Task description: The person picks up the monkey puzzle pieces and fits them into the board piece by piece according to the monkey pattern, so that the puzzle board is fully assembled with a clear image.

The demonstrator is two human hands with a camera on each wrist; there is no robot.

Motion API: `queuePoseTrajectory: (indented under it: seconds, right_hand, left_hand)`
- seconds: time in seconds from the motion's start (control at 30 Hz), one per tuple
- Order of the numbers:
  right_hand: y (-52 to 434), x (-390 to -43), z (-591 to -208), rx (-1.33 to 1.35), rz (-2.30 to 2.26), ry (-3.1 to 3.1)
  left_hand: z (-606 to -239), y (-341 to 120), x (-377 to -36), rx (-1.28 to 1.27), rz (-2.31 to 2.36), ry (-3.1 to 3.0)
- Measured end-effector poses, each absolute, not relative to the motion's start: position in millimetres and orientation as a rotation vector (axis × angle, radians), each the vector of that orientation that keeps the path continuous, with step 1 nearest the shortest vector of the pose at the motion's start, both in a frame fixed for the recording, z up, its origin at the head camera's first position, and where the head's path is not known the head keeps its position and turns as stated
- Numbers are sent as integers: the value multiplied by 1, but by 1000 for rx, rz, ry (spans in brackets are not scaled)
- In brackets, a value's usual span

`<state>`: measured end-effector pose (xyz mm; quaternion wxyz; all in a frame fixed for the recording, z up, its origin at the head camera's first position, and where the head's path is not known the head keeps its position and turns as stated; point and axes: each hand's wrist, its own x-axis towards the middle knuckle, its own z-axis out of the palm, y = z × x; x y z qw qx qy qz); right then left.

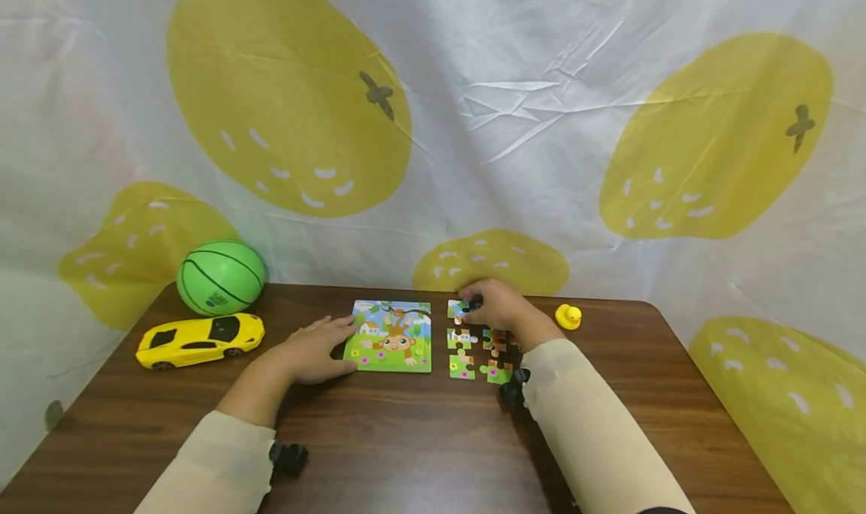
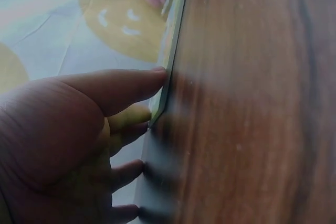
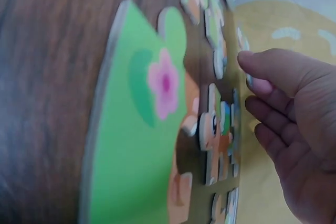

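In the head view my left hand (image 1: 314, 351) rests at the left side of a square monkey picture board (image 1: 395, 341), its thumb and fingertips touching the edge. The left wrist view shows that thumb (image 2: 126, 83) lying straight against the board's rim. Over the far end of the loose jigsaw pieces, my right hand (image 1: 498, 303) pinches a puzzle piece (image 1: 456, 309) between thumb and fingers. That piece looks tilted up in the left wrist view. Nearer lie other pieces, among them a green one with a pink flower (image 3: 134, 108); the forearm partly hides some.
A yellow toy car (image 1: 201, 341) and a green ball (image 1: 221, 277) stand at the table's left. Right of my right hand sits a small yellow duck (image 1: 568, 317). A fruit-printed curtain (image 1: 514, 161) hangs behind the brown wooden table (image 1: 406, 446).
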<state>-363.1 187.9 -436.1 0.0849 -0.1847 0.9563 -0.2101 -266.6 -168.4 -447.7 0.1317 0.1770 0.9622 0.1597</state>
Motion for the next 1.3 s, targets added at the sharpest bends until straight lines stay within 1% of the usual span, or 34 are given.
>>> queuePoseTrajectory:
  seconds: [0.27, 0.67, 1.03, 1.3]
  right_hand:
    - [175, -354, -429, -698, -729, 2872]
    - [118, -342, -418, -849, -845, 2798]
    - [70, -350, -438, -798, -805, 2697]
    - [53, -355, -448, -735, -690, 2722]
  left_hand:
    - [-443, -167, -261, 533, 472, 2752]
    - [-444, -163, -258, 512, 451, 2750]
    - [-444, -161, -263, 494, 427, 2743]
    - [-444, -164, -264, 492, 442, 2760]
